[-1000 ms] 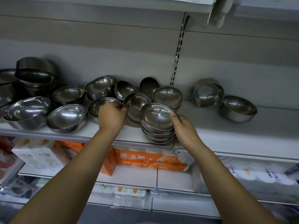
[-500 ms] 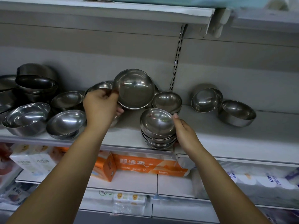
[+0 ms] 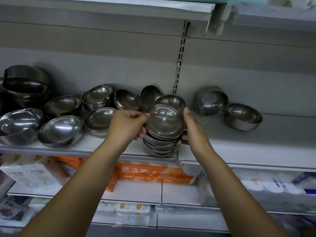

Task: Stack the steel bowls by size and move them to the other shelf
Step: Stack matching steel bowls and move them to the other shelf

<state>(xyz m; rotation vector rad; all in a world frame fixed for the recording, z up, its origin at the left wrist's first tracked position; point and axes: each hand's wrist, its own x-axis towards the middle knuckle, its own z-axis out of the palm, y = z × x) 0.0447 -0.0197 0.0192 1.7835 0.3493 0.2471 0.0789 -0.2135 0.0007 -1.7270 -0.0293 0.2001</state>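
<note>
Where the white shelf (image 3: pixel 248 144) meets the grey back panel, a slotted metal upright (image 3: pixel 178 69) divides it into two bays. Loose steel bowls (image 3: pixel 59 130) crowd the left bay, tilted and leaning on one another; a darker stack of large bowls (image 3: pixel 25 86) sits at the far left. Two separate bowls (image 3: pixel 212 103) lie in the right bay, one tipped on its side, well apart from my hands. On the shelf below, an orange carton (image 3: pixel 153 173) lies beside wrapped paper rolls (image 3: pixel 273 187). At the front edge, at the bay divide, stands the nested stack (image 3: pixel 162 146): smooth, polished, round-bottomed bowls, rims offset. The top bowl (image 3: pixel 165 121) sits tilted toward me, close in front of other leaning bowls. My right hand (image 3: pixel 196 134) cups the stack's right side, fingers curled behind it, thumb upright against the top rim. My left hand (image 3: pixel 126 125) pinches the top bowl's left rim between thumb and curled fingers.
</note>
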